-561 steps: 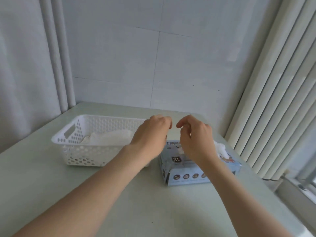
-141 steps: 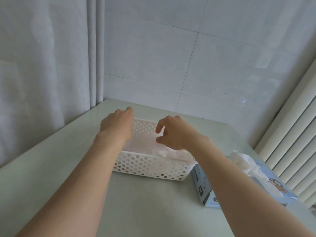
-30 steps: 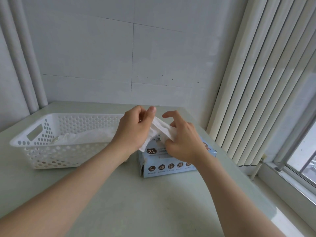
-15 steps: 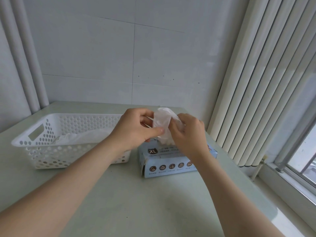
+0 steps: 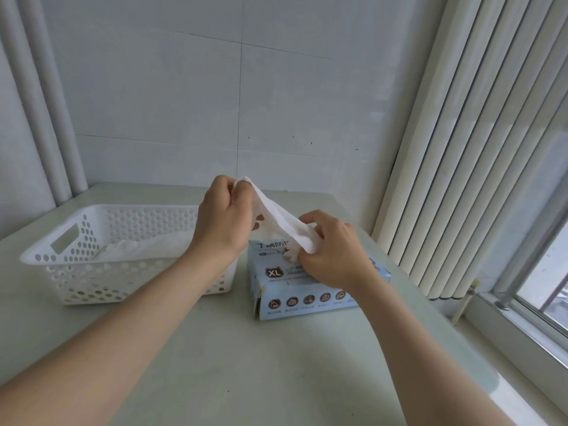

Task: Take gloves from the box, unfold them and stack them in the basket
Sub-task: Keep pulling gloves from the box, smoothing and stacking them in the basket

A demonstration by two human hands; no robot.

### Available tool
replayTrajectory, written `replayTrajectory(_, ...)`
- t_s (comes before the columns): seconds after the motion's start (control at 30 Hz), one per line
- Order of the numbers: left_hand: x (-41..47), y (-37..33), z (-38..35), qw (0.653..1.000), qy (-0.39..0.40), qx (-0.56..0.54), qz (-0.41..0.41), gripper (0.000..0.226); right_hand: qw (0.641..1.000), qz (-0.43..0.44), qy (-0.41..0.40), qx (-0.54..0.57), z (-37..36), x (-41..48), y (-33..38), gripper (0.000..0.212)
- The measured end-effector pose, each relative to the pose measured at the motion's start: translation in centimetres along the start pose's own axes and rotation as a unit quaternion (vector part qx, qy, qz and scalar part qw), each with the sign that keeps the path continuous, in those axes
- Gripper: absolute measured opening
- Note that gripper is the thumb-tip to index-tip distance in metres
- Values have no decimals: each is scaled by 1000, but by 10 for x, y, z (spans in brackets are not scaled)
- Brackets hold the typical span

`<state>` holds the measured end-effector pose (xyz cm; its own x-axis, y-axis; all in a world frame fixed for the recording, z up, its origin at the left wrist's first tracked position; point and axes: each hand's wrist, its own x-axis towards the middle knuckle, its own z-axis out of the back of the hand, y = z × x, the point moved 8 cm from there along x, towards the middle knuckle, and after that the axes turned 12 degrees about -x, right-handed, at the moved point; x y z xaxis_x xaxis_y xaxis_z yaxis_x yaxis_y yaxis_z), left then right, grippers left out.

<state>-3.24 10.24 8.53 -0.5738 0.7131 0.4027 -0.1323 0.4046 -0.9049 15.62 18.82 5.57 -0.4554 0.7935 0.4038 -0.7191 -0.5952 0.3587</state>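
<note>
Hands are pulling a soft, thin, floppy white glove [image 5: 278,218] flat, the left hand [image 5: 222,222] pinching its top end and the right hand [image 5: 332,250] gripping its bottom end.

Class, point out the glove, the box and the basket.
glove [image 5: 278,218], head view, stretched middle.
box [image 5: 307,312], head view, front face.
basket [image 5: 92,284], head view, front wall.
</note>
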Motion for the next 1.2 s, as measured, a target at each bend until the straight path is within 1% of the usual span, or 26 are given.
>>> replayTrajectory(0.07, -3, 2, -1, 1000, -1, -13, 11, 24, 999, 11, -1, -34, -2, -1, 3, 56)
replayTrajectory(0.13, -4, 4, -3, 1000, 13, -8, 23, 21, 998, 28, -23, -60, -1, -3, 8, 56)
replayTrajectory(0.2, -4, 7, -5, 999, 36, 6, 40, 24, 995, 38, -66, -61, 5, -5, 14, 48)
replayTrajectory(0.27, -5, 9, -7, 998, 49, 20, 47, 25, 992, 35, -115, -34, 12, -3, 15, 36)
replayTrajectory(0.33, -5, 8, -7, 997, 53, 34, 40, 22, 985, 32, -167, 20, 21, -3, 15, 30)
replayTrajectory(0.43, -3, 5, -5, 997, 57, 47, 21, 23, 976, 4, -192, 99, 33, -4, 12, 25)
replayTrajectory(0.5, -1, 4, -4, 997, 63, 52, 9, 32, 975, 10, -180, 133, 36, -7, 14, 13)
replayTrajectory(0.53, 0, 2, -5, 996, 68, 50, 6, 36, 979, 16, -157, 128, 32, -6, 16, 17)
replayTrajectory(0.6, 0, 0, -8, 997, 77, 26, 1, 40, 992, 16, -107, 61, 18, -3, 17, 35)
replayTrajectory(0.63, 0, -2, -9, 997, 77, 14, -2, 41, 995, 7, -98, 18, 12, -2, 15, 35)
replayTrajectory(0.7, 0, -5, -10, 997, 69, 10, -11, 42, 995, -3, -101, -22, 9, 1, 15, 21)
replayTrajectory(0.77, 3, -1, -7, 999, 52, -9, -5, 42, 991, -4, -130, 16, 15, 2, 14, 13)
replayTrajectory(0.8, 3, 3, -6, 998, 45, -34, 12, 43, 988, -7, -147, 47, 21, 0, 14, 14)
replayTrajectory(0.83, 5, 10, -6, 996, 41, -64, 41, 46, 984, -9, -162, 76, 26, -1, 13, 17)
replayTrajectory(0.9, 4, 21, -11, 986, 54, -114, 108, 53, 980, -11, -166, 111, 29, -3, 14, 26)
replayTrajectory(0.97, 0, 23, -16, 977, 81, -143, 134, 59, 981, -4, -156, 119, 26, -4, 17, 36)
replayTrajectory(1.03, -1, 15, -18, 981, 99, -134, 98, 55, 980, 9, -166, 112, 26, -6, 20, 41)
replayTrajectory(1.1, 1, 9, -12, 989, 78, -110, 68, 54, 979, 13, -171, 107, 29, -7, 24, 41)
replayTrajectory(1.17, 3, 5, -5, 991, 55, -102, 64, 54, 985, 22, -132, 105, 29, -8, 31, 47)
replayTrajectory(1.2, 4, 2, -5, 991, 64, -100, 62, 55, 988, 34, -110, 99, 26, -10, 37, 49)
